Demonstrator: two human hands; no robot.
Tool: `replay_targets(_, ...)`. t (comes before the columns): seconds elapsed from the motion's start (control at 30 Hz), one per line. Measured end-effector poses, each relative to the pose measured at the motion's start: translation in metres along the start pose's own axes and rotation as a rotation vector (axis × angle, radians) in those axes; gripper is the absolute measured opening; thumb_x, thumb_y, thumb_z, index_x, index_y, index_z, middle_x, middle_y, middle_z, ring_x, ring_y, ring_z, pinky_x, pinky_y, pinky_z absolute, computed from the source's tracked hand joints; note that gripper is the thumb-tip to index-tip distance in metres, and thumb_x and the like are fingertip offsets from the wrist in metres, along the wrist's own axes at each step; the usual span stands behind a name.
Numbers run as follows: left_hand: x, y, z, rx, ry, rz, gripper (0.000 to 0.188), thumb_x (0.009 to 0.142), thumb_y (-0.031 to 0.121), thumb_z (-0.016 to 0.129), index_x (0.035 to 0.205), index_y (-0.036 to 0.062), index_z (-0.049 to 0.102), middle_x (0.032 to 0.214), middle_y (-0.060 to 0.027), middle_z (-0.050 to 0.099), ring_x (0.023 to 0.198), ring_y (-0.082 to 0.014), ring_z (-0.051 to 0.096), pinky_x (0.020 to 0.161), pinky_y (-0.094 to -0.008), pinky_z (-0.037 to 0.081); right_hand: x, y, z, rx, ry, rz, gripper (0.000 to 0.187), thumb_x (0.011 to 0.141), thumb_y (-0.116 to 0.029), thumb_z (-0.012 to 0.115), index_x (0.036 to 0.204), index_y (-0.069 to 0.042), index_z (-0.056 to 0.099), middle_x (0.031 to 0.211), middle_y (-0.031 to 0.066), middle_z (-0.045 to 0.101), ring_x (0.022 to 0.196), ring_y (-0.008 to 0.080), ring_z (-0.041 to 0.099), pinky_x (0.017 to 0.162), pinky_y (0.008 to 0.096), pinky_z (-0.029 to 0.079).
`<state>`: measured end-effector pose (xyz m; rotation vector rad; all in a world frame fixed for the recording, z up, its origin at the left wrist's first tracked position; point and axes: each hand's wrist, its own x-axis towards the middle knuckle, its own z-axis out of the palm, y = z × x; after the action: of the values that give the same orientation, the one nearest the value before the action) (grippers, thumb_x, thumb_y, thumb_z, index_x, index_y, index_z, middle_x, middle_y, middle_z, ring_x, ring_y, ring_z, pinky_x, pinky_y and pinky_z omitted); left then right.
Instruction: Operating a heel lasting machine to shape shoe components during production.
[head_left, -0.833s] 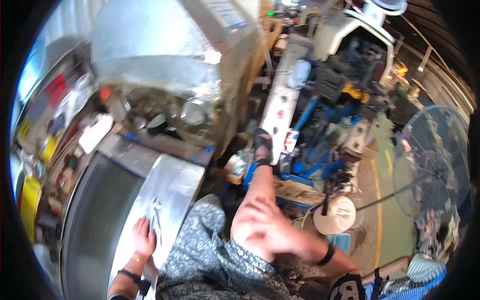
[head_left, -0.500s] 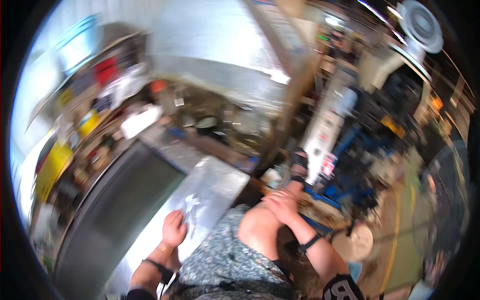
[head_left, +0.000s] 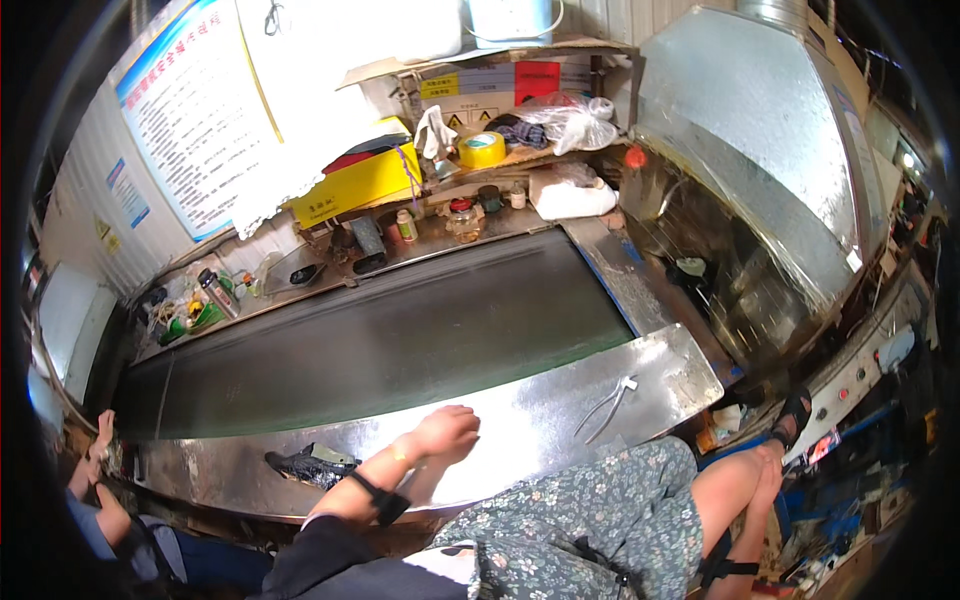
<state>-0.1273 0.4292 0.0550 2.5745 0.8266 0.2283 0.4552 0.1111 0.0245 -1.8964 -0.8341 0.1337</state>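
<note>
My left hand (head_left: 447,435) rests on the bright metal ledge (head_left: 520,405) along the front of a dark conveyor belt (head_left: 400,325). Its fingers are curled in, and nothing shows in them. To its right on the ledge lie slim pliers (head_left: 607,408) with a pale head and long thin handles, apart from the hand. A crumpled black bundle (head_left: 312,465) lies to the left, close to my left forearm. My right hand (head_left: 768,468) lies over my bent knee at the right, its fingers along the leg, holding no object.
Another person's hand and arm (head_left: 98,450) are at the far left end. Behind the belt, a shelf carries a yellow box (head_left: 360,182), a tape roll (head_left: 482,150) and small jars (head_left: 462,210). A metal hood (head_left: 760,130) rises at right above a clear plastic sheet (head_left: 720,270).
My view has swung left, bringing the whole belt, the wall poster and the other person into sight. My left hand stays at the ledge and my right on the knee.
</note>
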Motion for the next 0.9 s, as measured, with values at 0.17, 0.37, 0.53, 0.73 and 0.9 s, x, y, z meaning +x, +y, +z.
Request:
replay_targets(0.17,-0.147,-0.043,-0.08,0.438,0.257,-0.464,0.031,0.079,0.028,0.069,0.099,0.0051,0.067,0.101,-0.0162,0.066,0.099,-0.0343,0.062,0.09,-0.0453,0.049,-0.014,-0.01,-0.04,0.082,-0.033,-0.073,0.038,0.102,-0.022,0.04,0.113,0.005,0.065,0.113,0.0138,0.067,0.107,0.0234,0.06,0.101,0.0337,0.041)
replay_targets(0.37,-0.233,-0.079,-0.111,0.566,-0.034,-1.028,0.043,0.082,0.035,0.07,0.112,0.0054,0.067,0.116,-0.0148,0.067,0.113,-0.0346,0.06,0.098,-0.0485,0.045,-0.011,0.012,-0.053,0.245,0.006,0.13,0.044,0.106,-0.029,0.038,0.12,0.003,0.063,0.119,0.0106,0.065,0.111,0.0204,0.058,0.104,0.034,0.04)
replay_targets(0.53,-0.247,-0.074,-0.101,0.126,0.151,-1.229,0.085,0.074,0.055,0.075,0.142,0.0107,0.05,0.143,-0.0185,0.051,0.137,-0.0377,0.041,0.115,-0.0477,0.028,-0.022,0.031,-0.059,0.542,0.01,0.206,0.044,0.105,-0.027,0.039,0.127,0.005,0.059,0.127,0.0145,0.063,0.117,0.0226,0.057,0.106,0.0337,0.038)
replay_targets(0.73,-0.32,-0.105,-0.115,-0.19,-0.207,-1.012,0.108,0.065,0.059,0.082,0.149,0.0062,0.038,0.153,-0.0218,0.036,0.148,-0.0367,0.02,0.12,-0.0494,0.017,-0.032,0.05,-0.06,0.49,0.08,0.084,0.042,0.106,-0.031,0.039,0.127,-0.001,0.06,0.123,0.0109,0.063,0.112,0.0218,0.059,0.102,0.0342,0.041)
replay_targets(0.9,-0.299,-0.036,-0.091,0.578,-0.664,-0.689,0.093,0.07,0.053,0.075,0.135,-0.0044,0.043,0.089,-0.0187,0.072,0.089,-0.0352,0.069,0.089,-0.0437,0.048,-0.04,-0.04,-0.022,0.695,0.002,0.211,0.036,0.105,-0.025,0.043,0.124,-0.001,0.061,0.123,0.0092,0.064,0.113,0.0209,0.059,0.101,0.0326,0.042)
